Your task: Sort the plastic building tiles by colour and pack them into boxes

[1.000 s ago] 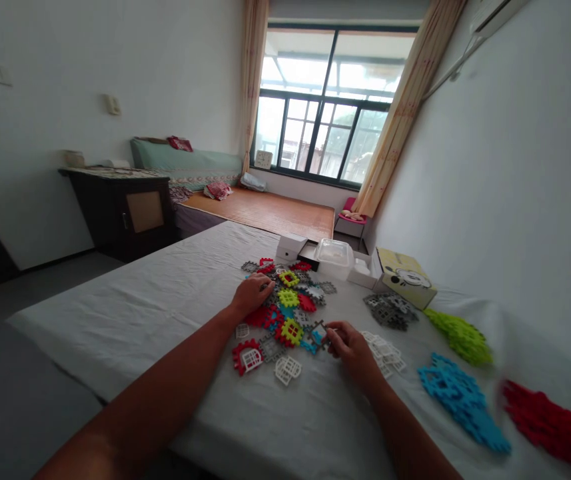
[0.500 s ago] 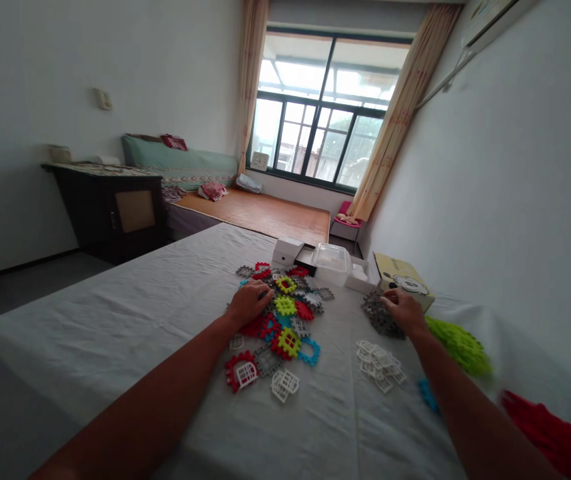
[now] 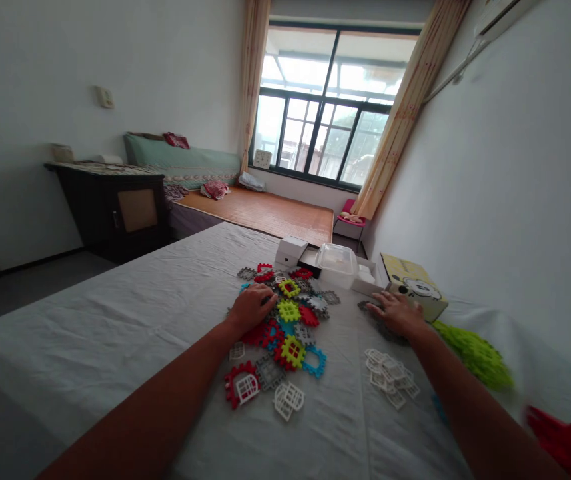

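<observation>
A mixed heap of red, green, blue, grey and white interlocking plastic tiles (image 3: 290,320) lies on a white-sheeted table (image 3: 130,313). My left hand (image 3: 251,307) rests on the heap's left side, fingers curled over grey pieces. My right hand (image 3: 398,313) lies flat, fingers spread, on a pile of grey tiles (image 3: 372,308) that it mostly hides. A small pile of white window tiles (image 3: 389,377) sits just in front of my right forearm.
Sorted piles lie to the right: green tiles (image 3: 475,353), red tiles (image 3: 565,443), a sliver of blue ones (image 3: 440,408). Behind the heap stand a clear plastic tub (image 3: 336,260), white boxes (image 3: 290,251) and a yellow cardboard box (image 3: 415,285). A dark cabinet (image 3: 110,207) and bed lie beyond.
My right hand left the near edge of the mixed heap, where it pinched a grey tile, went right to the grey pile and now lies flat on it. My left hand has stayed put.
</observation>
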A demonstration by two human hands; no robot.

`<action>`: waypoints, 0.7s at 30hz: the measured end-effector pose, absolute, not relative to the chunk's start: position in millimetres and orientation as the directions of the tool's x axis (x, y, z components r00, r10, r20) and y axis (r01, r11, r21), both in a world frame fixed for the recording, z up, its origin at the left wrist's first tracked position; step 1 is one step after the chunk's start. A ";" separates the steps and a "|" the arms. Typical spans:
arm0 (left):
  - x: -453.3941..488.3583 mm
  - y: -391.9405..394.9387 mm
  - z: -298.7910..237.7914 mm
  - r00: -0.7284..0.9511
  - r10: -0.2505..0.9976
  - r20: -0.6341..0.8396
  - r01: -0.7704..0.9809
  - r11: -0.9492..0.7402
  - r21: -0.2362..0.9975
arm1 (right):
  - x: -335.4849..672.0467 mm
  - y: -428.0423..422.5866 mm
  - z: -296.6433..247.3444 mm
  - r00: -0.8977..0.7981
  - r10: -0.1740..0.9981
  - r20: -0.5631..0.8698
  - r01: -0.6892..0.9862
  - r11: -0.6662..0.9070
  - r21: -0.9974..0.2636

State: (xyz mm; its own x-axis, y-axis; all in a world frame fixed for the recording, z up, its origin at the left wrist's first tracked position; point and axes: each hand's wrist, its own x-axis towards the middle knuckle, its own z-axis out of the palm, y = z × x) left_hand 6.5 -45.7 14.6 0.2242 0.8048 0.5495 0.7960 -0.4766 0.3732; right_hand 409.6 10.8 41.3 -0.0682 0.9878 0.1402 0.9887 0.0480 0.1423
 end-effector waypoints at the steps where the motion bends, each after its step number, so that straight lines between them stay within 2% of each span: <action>1: 7.2 -45.3 14.6 0.232 0.805 0.547 0.793 -0.482 0.372 | 412.6 8.5 35.6 -0.040 0.993 0.110 0.989 0.024 0.144; 7: 10.4 -45.1 16.0 0.258 0.809 0.527 0.788 -0.492 0.369 | 419.5 13.1 11.6 -0.053 0.989 0.135 0.988 0.032 0.153; 11: 9.4 -47.2 17.9 0.249 0.819 0.517 0.794 -0.478 0.376 | 430.9 30.1 25.7 -0.076 0.981 0.179 0.994 0.089 -0.069; 13: 8.6 -48.1 19.0 0.245 0.821 0.516 0.792 -0.476 0.381 | 444.9 34.7 37.3 -0.060 0.978 0.199 0.986 0.089 -0.139; 18: 9.7 -48.0 20.6 0.253 0.817 0.519 0.785 -0.487 0.384 | 468.2 21.0 33.7 -0.059 0.982 0.179 0.991 0.079 -0.106; 21: 10.8 -47.3 20.1 0.266 0.810 0.523 0.781 -0.499 0.376 | 457.5 7.7 13.3 -0.025 0.982 0.187 0.999 0.029 -0.020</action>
